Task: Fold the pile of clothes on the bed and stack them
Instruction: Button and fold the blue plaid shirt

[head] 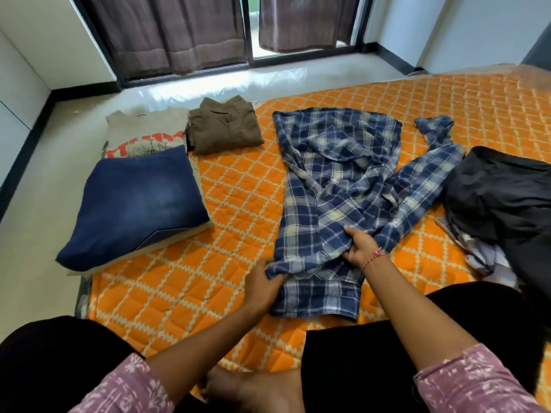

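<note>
Orange quilted bedding (238, 186) is covering the bed, with brown curtains (167, 34) hanging behind. Lying spread on it is a blue plaid shirt (334, 180), one sleeve trailing to the right. The left hand (264, 286) is gripping the shirt's near left edge, while the right hand (362, 245) is pinching cloth at its middle. Folded jeans (134, 204) are sitting on a printed tee (143, 135), beside a folded brown shirt (223, 125). Dark unfolded clothes (504, 198) are lying at the right
</note>
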Tool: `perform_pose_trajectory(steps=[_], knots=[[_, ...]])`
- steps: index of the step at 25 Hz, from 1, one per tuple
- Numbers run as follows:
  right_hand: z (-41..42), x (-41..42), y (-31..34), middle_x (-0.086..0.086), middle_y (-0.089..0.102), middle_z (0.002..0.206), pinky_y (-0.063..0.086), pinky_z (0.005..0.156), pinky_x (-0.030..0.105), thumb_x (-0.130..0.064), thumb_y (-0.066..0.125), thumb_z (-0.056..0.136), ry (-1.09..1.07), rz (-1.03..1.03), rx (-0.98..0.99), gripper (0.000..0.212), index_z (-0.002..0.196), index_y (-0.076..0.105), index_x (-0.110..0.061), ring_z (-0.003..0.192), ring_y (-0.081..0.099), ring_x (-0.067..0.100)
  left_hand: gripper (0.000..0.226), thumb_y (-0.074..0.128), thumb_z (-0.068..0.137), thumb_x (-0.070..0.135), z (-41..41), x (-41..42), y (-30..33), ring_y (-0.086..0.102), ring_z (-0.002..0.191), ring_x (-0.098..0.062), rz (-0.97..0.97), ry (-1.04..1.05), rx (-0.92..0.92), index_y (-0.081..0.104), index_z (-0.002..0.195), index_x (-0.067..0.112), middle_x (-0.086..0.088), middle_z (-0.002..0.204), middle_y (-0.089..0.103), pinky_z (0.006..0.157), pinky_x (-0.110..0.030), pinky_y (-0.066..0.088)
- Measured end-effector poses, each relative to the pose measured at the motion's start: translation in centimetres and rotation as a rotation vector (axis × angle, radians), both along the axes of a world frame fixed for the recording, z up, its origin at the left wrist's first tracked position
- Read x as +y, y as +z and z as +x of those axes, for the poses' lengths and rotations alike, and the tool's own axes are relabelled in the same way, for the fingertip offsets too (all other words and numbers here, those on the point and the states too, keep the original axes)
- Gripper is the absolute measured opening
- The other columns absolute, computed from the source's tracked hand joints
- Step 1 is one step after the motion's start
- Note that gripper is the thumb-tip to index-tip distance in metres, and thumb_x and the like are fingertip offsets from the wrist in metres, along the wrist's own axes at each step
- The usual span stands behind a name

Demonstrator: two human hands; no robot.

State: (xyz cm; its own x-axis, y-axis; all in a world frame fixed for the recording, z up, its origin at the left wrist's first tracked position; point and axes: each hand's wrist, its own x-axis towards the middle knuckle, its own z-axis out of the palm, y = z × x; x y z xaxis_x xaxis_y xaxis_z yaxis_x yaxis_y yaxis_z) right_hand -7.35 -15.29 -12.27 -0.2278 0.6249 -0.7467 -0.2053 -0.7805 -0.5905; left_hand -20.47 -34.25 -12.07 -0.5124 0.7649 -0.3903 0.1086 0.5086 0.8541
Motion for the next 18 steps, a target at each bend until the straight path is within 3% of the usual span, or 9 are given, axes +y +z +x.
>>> perform_pose_trajectory(steps=[2, 4, 5, 8, 11, 13, 14, 16, 18], knots=[[-0.1, 0.1, 0.0, 0.011, 0.063, 0.096, 0.056, 0.070, 0.034, -0.007, 0.044, 0.099, -0.029, 0.019, -0.050, 0.013, 0.094, 0.055, -0.003, 0.078, 0.063, 0.023, 0.053, 0.064, 0.090, 0.029, -0.7, -0.4, 0.3, 0.058, 0.105, -0.027, -0.105, 0.032, 0.078, 0.041, 0.134, 0.011, -0.009, 0.125, 0.056, 0.086, -0.038, 0.050], [0.2, -0.6, -0.8, 0.011, 0.065, 0.077, 0.053, 0.041, 0.028, -0.002, 0.049, 0.097, -0.011, 0.000, -0.142, 0.007, 0.092, 0.054, -0.003, 0.056, 0.065, 0.021, 0.063, 0.060, 0.092, 0.038, -0.2, -1.7, 0.3, 0.060, 0.098, -0.026, -0.236, -0.267, 0.417, 0.029, 0.141, 0.012, -0.008, 0.118, 0.059, 0.076, -0.037, 0.051], [0.3, -1.0, -0.9, 0.012, 0.064, 0.076, 0.050, 0.035, 0.027, -0.001, 0.052, 0.094, -0.008, 0.006, -0.200, 0.006, 0.089, 0.054, -0.002, 0.052, 0.063, 0.021, 0.067, 0.056, 0.092, 0.042, 0.3, -2.4, 0.2, 0.061, 0.095, -0.025, -0.295, -0.392, 0.586, 0.024, 0.143, 0.013, -0.008, 0.113, 0.061, 0.072, -0.036, 0.050], [0.2, -1.4, -0.2, 0.019, 0.063, 0.106, 0.057, 0.061, 0.036, -0.007, 0.064, 0.088, 0.114, 0.203, -0.659, 0.012, 0.090, 0.054, -0.002, 0.079, 0.062, 0.030, 0.080, 0.051, 0.088, 0.059, 0.1, -2.4, 1.0, 0.061, 0.095, -0.024, -0.465, -0.553, 0.786, 0.019, 0.145, 0.014, -0.006, 0.109, 0.061, 0.065, -0.032, 0.044], [-0.6, -0.8, 0.9, 0.021, 0.037, 0.143, 0.040, 0.096, 0.050, -0.018, 0.064, 0.087, 0.225, 0.588, -1.190, 0.060, 0.137, 0.032, -0.008, 0.127, 0.041, 0.038, 0.097, 0.038, 0.081, 0.077, -1.9, 0.8, 1.7, 0.049, 0.118, -0.026, -0.464, -0.593, 0.911, 0.011, 0.150, 0.014, -0.008, 0.134, 0.047, 0.088, -0.039, 0.042], [-2.2, 0.5, 1.4, 0.019, 0.025, 0.151, 0.019, 0.112, 0.056, -0.024, 0.061, 0.088, 0.385, 0.851, -1.329, 0.064, 0.143, 0.029, -0.011, 0.140, 0.023, 0.035, 0.078, 0.029, 0.093, 0.064, -3.1, 4.0, 1.6, 0.036, 0.132, -0.026, -0.333, -0.531, 0.882, 0.009, 0.152, 0.016, -0.007, 0.148, 0.033, 0.104, -0.045, 0.033], [-3.3, 1.5, 1.3, 0.018, 0.029, 0.149, 0.018, 0.114, 0.054, -0.024, 0.059, 0.089, 0.499, 0.988, -1.333, 0.057, 0.140, 0.035, -0.011, 0.139, 0.026, 0.033, 0.068, 0.030, 0.098, 0.054, -3.6, 6.0, 1.4, 0.035, 0.133, -0.026, -0.253, -0.503, 0.820, 0.012, 0.151, 0.015, -0.007, 0.150, 0.032, 0.105, -0.044, 0.033], [-6.0, 4.3, 1.7, 0.015, 0.043, 0.139, 0.031, 0.111, 0.046, -0.024, 0.057, 0.092, 0.689, 1.148, -1.198, 0.044, 0.132, 0.046, -0.009, 0.129, 0.040, 0.029, 0.053, 0.034, 0.103, 0.035, -4.9, 10.4, 1.0, 0.038, 0.131, -0.025, -0.099, -0.449, 0.663, 0.021, 0.149, 0.012, -0.007, 0.149, 0.035, 0.104, -0.038, 0.035], [-8.8, 7.5, 2.4, 0.014, 0.051, 0.129, 0.041, 0.100, 0.042, -0.026, 0.052, 0.095, 0.809, 1.151, -1.035, 0.038, 0.128, 0.049, -0.006, 0.119, 0.048, 0.029, 0.045, 0.036, 0.103, 0.022, -7.1, 15.4, 0.5, 0.043, 0.128, -0.027, -0.006, -0.313, 0.439, 0.031, 0.146, 0.008, -0.011, 0.145, 0.041, 0.102, -0.035, 0.037]])
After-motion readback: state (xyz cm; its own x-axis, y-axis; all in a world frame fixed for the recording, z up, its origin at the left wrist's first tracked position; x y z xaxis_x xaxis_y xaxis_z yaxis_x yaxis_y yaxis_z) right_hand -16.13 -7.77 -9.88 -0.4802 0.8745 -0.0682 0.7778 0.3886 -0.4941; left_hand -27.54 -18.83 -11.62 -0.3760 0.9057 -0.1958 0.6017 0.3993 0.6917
